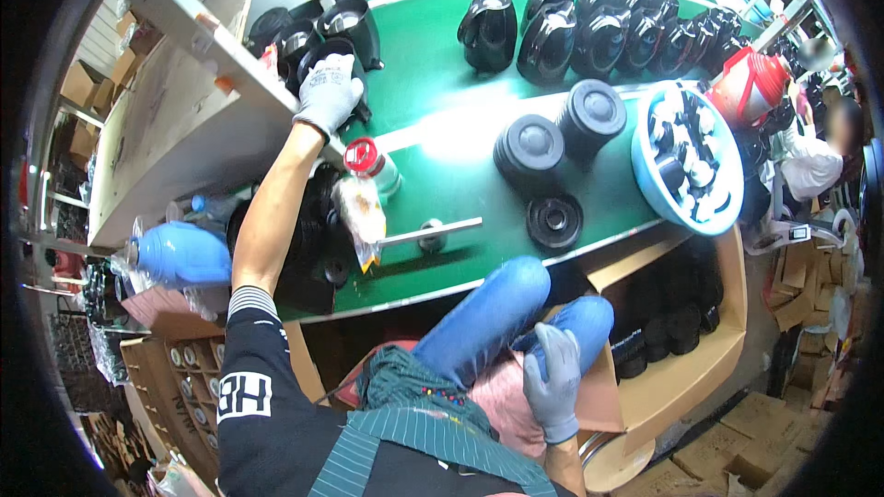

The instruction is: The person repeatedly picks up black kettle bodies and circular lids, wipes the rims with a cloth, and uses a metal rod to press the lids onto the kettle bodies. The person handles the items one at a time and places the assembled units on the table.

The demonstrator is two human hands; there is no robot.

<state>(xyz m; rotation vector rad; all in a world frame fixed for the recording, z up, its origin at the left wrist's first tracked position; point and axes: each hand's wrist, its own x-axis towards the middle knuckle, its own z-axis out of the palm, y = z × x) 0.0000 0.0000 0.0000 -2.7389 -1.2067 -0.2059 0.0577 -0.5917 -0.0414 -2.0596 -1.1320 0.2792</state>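
Note:
My left hand [329, 94], in a grey-white glove, reaches to the far left of the green table. Its fingers close over the near side of a black jug body [357, 83]; the fingertips are partly hidden. Beside it stand more black jug bodies [348, 20] with metallic-looking insides. My right hand [555, 385], in a grey glove, lies on my right thigh, fingers loosely stretched and nothing in them. Nearest on the table are stacks of round black lids [529, 143] and a single black ring-shaped part [554, 221].
Rows of glossy black jug shells [488, 29] stand at the back. A light-blue basin [642, 161] of small parts sits on the right, near a red jug [750, 85]. A red-capped bottle [368, 161], metal bar [433, 232] and cardboard box [732, 313] are close by.

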